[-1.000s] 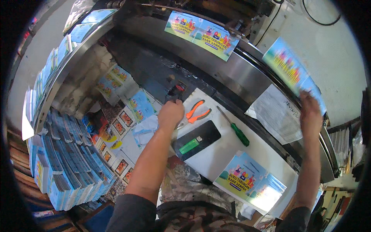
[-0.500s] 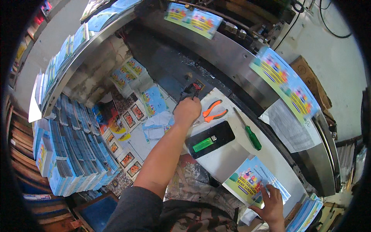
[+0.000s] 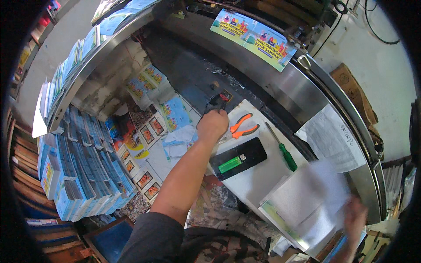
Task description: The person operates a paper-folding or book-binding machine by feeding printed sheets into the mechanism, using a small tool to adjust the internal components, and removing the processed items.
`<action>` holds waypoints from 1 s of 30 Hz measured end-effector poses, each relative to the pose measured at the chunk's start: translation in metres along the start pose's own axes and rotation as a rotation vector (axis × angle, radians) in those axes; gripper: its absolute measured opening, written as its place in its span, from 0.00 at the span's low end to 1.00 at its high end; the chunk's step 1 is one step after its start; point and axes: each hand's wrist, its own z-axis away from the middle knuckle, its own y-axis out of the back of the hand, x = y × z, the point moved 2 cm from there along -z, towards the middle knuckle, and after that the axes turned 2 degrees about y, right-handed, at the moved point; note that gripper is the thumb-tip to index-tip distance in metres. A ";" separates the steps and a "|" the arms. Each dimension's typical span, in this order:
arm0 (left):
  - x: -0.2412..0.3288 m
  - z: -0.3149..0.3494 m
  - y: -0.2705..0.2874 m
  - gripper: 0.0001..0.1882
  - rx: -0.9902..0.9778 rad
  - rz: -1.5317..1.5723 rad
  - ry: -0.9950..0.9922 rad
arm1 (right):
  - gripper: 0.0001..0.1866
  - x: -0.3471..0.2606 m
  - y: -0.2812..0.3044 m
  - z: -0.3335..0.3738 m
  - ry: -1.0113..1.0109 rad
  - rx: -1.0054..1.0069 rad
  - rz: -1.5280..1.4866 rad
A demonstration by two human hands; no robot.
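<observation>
My left hand [image 3: 212, 125] is closed at the far edge of the white table, beside a black object with a red part [image 3: 219, 101]; what its fingers grip is hidden. At the near right my right hand [image 3: 354, 214], smeared by motion, is beside blurred white sheets [image 3: 326, 186] lifted over a paper stack [image 3: 287, 197]. A printed green edge [image 3: 277, 215] shows at the stack's left. Between my hands lie orange-handled pliers [image 3: 243, 127], a green screwdriver [image 3: 286, 155] and a black phone [image 3: 256, 151] bearing a green lighter [image 3: 231, 164].
Printed sheets [image 3: 254, 38] lie over the curved metal rail [image 3: 307, 94] ahead, with white paper [image 3: 335, 140] farther right. Tall stacks of blue booklets [image 3: 87, 175] stand at the left. More booklets [image 3: 74, 61] line a metal ledge. A dark machine surface [image 3: 184, 57] lies beyond the table.
My right hand has moved right and away from the colourful booklet cover, where blurred white sheets now show. Printed sheets on the rail have shifted left. My left hand stays in place.
</observation>
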 end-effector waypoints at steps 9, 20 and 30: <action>0.002 0.001 0.001 0.27 0.009 0.000 0.035 | 0.29 -0.056 0.051 -0.172 0.534 0.887 0.389; 0.002 0.003 0.000 0.26 0.018 0.002 -0.001 | 0.24 -0.071 -0.080 -0.025 0.315 -0.209 0.085; 0.005 0.002 -0.002 0.26 0.013 -0.020 -0.024 | 0.41 -0.083 -0.106 0.045 0.448 -0.129 -0.034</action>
